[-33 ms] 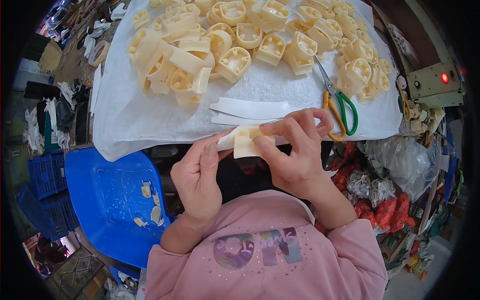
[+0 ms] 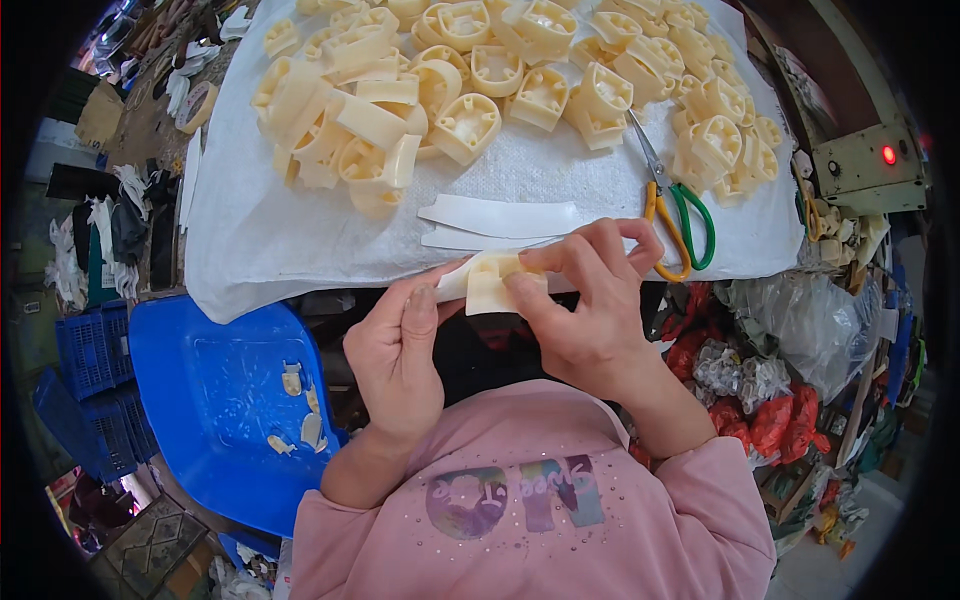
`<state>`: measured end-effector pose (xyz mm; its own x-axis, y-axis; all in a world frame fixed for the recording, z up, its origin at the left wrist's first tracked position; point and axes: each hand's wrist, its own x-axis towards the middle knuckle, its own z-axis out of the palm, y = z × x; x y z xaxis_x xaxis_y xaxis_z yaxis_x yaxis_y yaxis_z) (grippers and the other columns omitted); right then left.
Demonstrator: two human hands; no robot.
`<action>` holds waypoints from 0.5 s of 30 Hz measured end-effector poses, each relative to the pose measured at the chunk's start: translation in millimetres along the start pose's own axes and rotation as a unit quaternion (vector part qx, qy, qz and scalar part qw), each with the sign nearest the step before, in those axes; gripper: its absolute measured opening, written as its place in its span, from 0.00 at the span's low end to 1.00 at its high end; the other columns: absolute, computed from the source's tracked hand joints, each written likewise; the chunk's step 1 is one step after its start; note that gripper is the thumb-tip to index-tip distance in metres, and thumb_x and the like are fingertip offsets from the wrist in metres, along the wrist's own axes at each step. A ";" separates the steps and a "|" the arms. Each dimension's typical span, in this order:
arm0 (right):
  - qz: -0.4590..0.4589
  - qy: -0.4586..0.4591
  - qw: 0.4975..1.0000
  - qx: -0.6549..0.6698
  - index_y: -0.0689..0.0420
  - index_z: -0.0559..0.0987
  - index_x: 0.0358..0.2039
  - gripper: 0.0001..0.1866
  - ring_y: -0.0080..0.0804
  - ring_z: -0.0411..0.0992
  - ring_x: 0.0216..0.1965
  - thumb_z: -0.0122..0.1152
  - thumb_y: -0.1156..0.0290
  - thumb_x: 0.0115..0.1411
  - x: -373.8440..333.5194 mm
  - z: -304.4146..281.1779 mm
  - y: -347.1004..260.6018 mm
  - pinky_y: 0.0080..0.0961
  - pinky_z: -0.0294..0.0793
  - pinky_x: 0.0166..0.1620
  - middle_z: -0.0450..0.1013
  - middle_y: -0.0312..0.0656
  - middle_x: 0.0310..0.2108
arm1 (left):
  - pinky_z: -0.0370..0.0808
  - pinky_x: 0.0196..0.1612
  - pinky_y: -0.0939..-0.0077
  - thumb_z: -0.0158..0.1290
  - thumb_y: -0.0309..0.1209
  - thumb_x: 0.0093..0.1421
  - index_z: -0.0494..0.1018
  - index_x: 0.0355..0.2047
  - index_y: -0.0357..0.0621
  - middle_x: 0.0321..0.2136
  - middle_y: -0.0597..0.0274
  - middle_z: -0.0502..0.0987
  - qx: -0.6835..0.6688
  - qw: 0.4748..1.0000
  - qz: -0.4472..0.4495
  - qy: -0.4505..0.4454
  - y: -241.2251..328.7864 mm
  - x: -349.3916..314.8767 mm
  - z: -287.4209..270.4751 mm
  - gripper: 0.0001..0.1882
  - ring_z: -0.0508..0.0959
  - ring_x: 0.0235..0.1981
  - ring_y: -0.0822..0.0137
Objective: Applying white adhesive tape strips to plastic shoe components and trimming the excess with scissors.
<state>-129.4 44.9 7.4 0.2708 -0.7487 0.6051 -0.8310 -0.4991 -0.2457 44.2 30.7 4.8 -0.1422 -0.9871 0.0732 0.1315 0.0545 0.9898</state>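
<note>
Close in front of me, a cream moulded plastic part (image 2: 489,290) is held just off the table's near edge. My right hand (image 2: 592,298) pinches it from the right, thumb and forefinger bent onto its upper side. My left hand (image 2: 402,345) grips a white strip (image 2: 454,284) that lies against the part's left side; the fingers behind are partly hidden. Two more white curved strips (image 2: 500,213) rest on the cloth just beyond. Scissors (image 2: 670,205) with one orange and one green handle lie right of them, blades pointing away.
Many cream plastic parts (image 2: 468,124) are heaped on the white cloth (image 2: 250,240). A blue tub (image 2: 215,400) at lower left holds several small scraps. Red plastic bags (image 2: 773,425) are piled at right, below a metal box (image 2: 870,168) with a lit red lamp.
</note>
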 end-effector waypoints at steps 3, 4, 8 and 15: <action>0.003 -0.054 0.999 -0.002 0.43 0.72 0.32 0.16 0.33 0.63 0.31 0.59 0.72 0.39 -0.1 -1.3 -1.7 0.41 0.50 0.39 0.63 0.34 0.26 | 0.75 0.44 0.73 0.41 0.32 0.67 0.71 0.43 0.25 0.38 0.50 0.76 -0.021 0.999 -0.046 -0.011 -5.2 -1.5 4.6 0.18 0.77 0.39 0.66; 0.006 -0.071 0.997 -0.002 0.44 0.72 0.31 0.15 0.33 0.62 0.31 0.59 0.72 0.40 -0.1 -2.0 -2.1 0.41 0.50 0.39 0.60 0.35 0.25 | 0.76 0.44 0.74 0.42 0.32 0.66 0.70 0.44 0.24 0.39 0.49 0.75 -0.026 0.998 -0.059 -0.015 -6.3 -1.9 5.3 0.18 0.77 0.39 0.65; 0.011 -0.113 0.994 -0.004 0.45 0.71 0.31 0.14 0.34 0.62 0.31 0.59 0.72 0.40 -2.4 -3.0 -1.3 0.41 0.50 0.38 0.59 0.37 0.24 | 0.76 0.45 0.73 0.42 0.32 0.66 0.70 0.45 0.25 0.40 0.49 0.75 -0.019 0.997 -0.076 -0.025 -13.7 -2.7 6.8 0.18 0.77 0.40 0.65; 0.009 -0.107 0.994 -0.016 0.47 0.71 0.31 0.13 0.35 0.62 0.32 0.59 0.71 0.42 -4.6 4.9 -2.6 0.42 0.51 0.38 0.60 0.38 0.25 | 0.75 0.44 0.74 0.42 0.32 0.66 0.70 0.47 0.28 0.40 0.51 0.76 0.157 0.987 -0.026 -0.033 -14.7 -7.0 12.7 0.18 0.77 0.39 0.66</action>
<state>-126.1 47.5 1.5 0.3509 -0.8348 0.4243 -0.8502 -0.4739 -0.2293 30.8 38.8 -8.7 -0.2054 -0.9785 0.0195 -0.1863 0.0586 0.9807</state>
